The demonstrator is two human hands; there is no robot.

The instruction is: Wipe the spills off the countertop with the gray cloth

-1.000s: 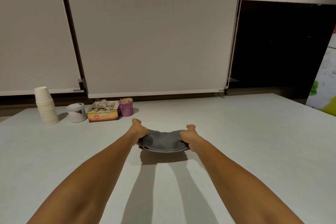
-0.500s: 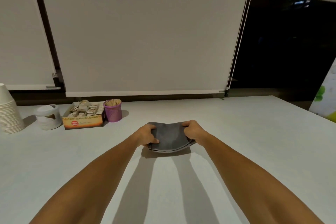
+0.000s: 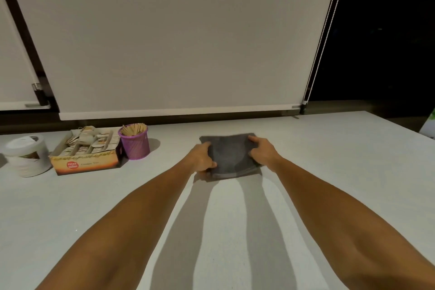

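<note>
A folded gray cloth (image 3: 229,155) lies flat on the white countertop (image 3: 329,183), a little beyond the middle. My left hand (image 3: 201,158) grips its left edge, thumb on top. My right hand (image 3: 262,152) holds its right edge with the fingers laid over the fabric. Both arms reach straight out from the bottom of the view. I see no spill on the surface around the cloth.
To the left of the cloth stand a purple mesh cup of wooden sticks (image 3: 134,143), an open cardboard box of sachets (image 3: 86,153) and a white tub (image 3: 26,155). Lowered white blinds (image 3: 176,42) hang behind the counter. A dark window (image 3: 388,42) fills the right.
Both hands have lowered the cloth from a sagging hold above the counter and spread it flat on the surface. The view has shifted right, so the paper cup stack left the frame.
</note>
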